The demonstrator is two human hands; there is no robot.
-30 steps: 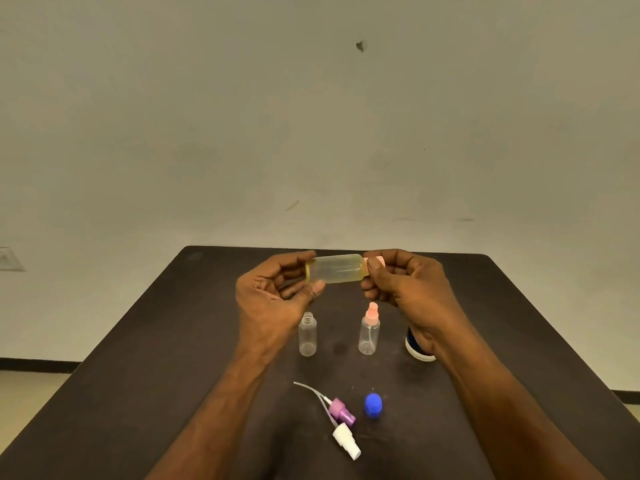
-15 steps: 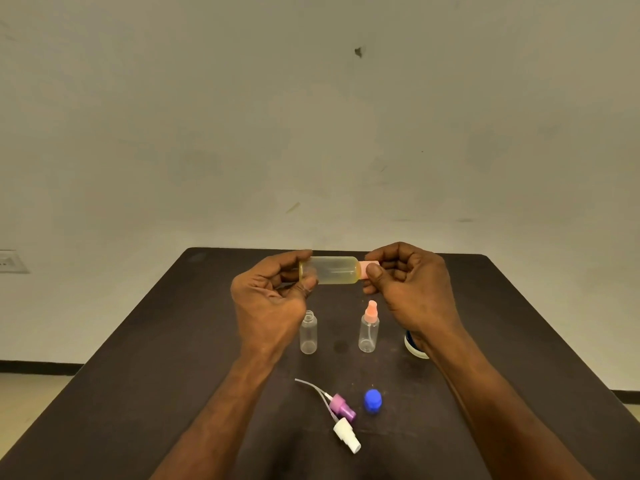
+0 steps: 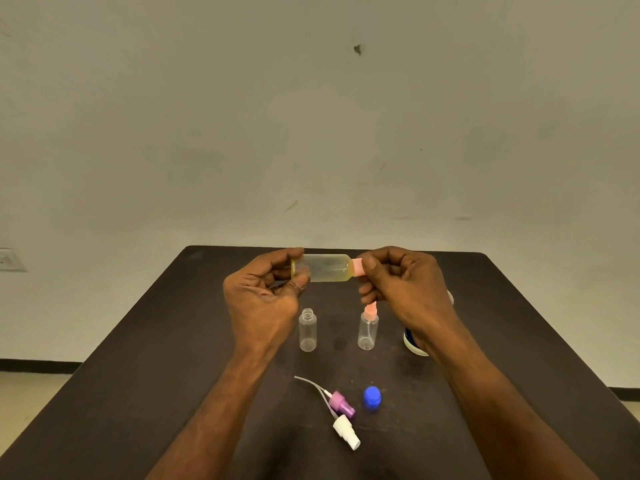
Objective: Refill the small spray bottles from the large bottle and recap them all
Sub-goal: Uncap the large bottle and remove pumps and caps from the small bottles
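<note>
I hold a small bottle of yellowish liquid (image 3: pixel 327 268) level above the table. My left hand (image 3: pixel 263 299) grips its base. My right hand (image 3: pixel 401 285) pinches its pink cap (image 3: pixel 357 266). Below stand an uncapped clear small bottle (image 3: pixel 307 330) and a clear small bottle with a pink spray top (image 3: pixel 368 328). A purple spray head (image 3: pixel 342 406) and a white spray head (image 3: pixel 346 431), each with a dip tube, lie near me beside a blue cap (image 3: pixel 372 397). The large bottle (image 3: pixel 412 342) shows only its blue-and-white base behind my right wrist.
The dark table (image 3: pixel 138 358) runs to a pale wall at the back. A wall socket (image 3: pixel 10 259) sits at the far left. Floor shows past both table sides.
Both hands have shifted slightly left and a little up with the bottle between them. The fingers at the pink cap have changed position. Nothing on the table has moved.
</note>
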